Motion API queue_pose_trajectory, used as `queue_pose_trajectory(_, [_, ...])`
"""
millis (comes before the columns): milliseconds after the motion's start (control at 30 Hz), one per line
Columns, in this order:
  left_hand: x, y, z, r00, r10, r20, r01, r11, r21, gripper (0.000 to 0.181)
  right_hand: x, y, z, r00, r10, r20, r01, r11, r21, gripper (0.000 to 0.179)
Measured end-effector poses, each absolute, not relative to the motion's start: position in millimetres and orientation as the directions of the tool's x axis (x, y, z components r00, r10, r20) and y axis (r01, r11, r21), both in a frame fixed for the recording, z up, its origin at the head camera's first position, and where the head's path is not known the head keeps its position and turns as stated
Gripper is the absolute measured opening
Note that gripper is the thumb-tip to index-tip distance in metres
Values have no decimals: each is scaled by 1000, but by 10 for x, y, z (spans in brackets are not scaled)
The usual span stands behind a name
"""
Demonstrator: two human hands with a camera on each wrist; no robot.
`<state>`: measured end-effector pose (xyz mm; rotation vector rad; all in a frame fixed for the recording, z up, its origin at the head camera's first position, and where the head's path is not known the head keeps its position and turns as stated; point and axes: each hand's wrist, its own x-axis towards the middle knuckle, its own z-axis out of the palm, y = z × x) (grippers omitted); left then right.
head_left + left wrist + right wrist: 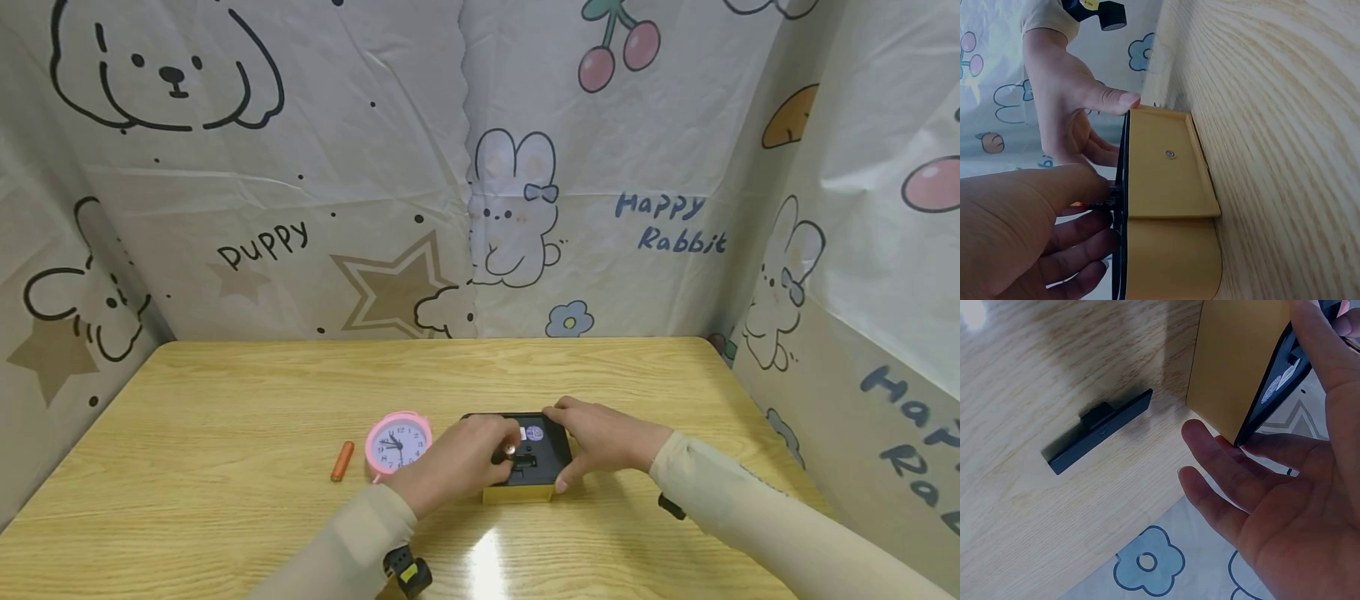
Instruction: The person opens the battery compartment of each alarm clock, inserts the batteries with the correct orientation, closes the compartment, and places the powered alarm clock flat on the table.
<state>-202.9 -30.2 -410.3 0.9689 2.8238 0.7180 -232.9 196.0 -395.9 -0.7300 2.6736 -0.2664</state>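
Both forearms reach in from the near edge, angled toward each other over the counter. Left hand bent down over the box, thumb and fingertips drawn together, pinching 1 small cylinder with a shiny end; most of it hidden. Remaining fingers loosely bent in left wrist view. Right hand comes from the right, thumb and fingers spread apart across the box's right end: thumb at near corner, fingertips at far corner, gripping it.

Box sits right of centre, black face up, yellow wall toward the person; long axis left to right. Recess in black face, beside left fingertips. 1 black tabbed piece on counter, near box, right wrist view. Left of box: pink clock, then 1 orange cylinder, long axis tilted.
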Motion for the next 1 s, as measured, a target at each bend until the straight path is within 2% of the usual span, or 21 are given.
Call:
queue_pose_trajectory(533, [-2030, -321, -4092, -823, 565, 51, 553, 778, 299, 13, -2307, 1960, -3937, -804, -515, -297, -447, 853, -269, 111])
queue_pose_trajectory(1000, [-2017, -364, -4119, -800, 587, 125, 599, 767, 231, 13, -2302, 1944, -3925, -808, -507, -302, -438, 858, -268, 110])
